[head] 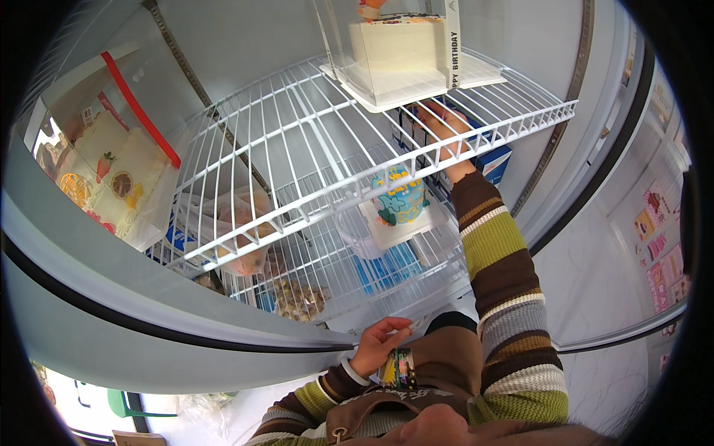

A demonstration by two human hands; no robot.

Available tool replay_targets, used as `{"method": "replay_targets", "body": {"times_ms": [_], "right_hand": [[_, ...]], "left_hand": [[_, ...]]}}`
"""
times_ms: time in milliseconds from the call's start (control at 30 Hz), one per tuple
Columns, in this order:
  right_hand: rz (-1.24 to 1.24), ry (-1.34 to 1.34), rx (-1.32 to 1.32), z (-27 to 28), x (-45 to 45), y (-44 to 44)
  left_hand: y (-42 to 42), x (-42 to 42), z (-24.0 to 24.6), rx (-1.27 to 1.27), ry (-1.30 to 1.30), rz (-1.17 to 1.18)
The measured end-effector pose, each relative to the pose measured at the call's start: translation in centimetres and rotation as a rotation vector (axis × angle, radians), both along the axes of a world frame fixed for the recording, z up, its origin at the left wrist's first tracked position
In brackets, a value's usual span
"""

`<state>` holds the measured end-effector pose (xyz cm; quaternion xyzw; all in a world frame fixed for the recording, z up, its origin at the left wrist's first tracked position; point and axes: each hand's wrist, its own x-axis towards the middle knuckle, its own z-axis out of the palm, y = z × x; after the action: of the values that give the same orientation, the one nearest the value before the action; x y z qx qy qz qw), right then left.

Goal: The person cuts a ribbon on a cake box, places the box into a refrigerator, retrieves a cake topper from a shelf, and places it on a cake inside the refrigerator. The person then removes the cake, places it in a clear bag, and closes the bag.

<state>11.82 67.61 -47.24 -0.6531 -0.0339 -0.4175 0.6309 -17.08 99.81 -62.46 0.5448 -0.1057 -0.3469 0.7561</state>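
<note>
My right hand (443, 125) reaches beneath the white wire shelf (301, 120), its fingers partly hidden by the wires, beside dark blue cartons (493, 164). Whether it grips one is unclear. Below and left of that wrist, a small blue decorated cake (400, 195) stands on a white board (410, 228). My left hand (382, 343) is in front of my brown apron (446, 357), fingers loosely curled. Just under its thumb lies a small clear-and-dark packet (401, 368) with thin yellow sticks; I cannot tell if the hand holds it.
A tall boxed white cake (401, 50) with a printed ribbon stands on the upper shelf. At left is another boxed cake (106, 167) topped with fruit. Lower down are a plastic bag of round items (245, 240) and a blue package (387, 267). The refrigerator door frame (591, 161) curves along the right.
</note>
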Motion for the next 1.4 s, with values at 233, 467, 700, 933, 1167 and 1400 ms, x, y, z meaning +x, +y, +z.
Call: {"method": "replay_targets", "body": {"times_ms": [233,467,700,933,1167,1400], "right_hand": [[-0.042,0.219,0.019,1.4,0.7,0.9],[0.056,0.2,0.123,1.0,1.3,0.6],[0.022,0.157,0.005,-0.2,2.0,0.1],[0.027,0.209,-0.024,-0.4,1.4,0.6],[-0.103,0.286,-0.174,-1.6,0.7,1.1],[-0.056,0.272,-0.257,-4.0,0.3,0.8]], "left_hand": [[-0.1,-0.2,-0.9,-0.028,-0.01,-0.023],[-0.2,-0.3,-0.4,-0.018,0.023,-0.007],[-0.1,-0.1,-0.5,-0.024,0.038,-0.021],[0.1,-0.2,-0.8,-0.003,0.036,-0.025],[0.4,-0.3,-1.2,-0.006,0.043,-0.029],[0.4,-0.4,-1.4,-0.02,0.052,-0.026]]}}
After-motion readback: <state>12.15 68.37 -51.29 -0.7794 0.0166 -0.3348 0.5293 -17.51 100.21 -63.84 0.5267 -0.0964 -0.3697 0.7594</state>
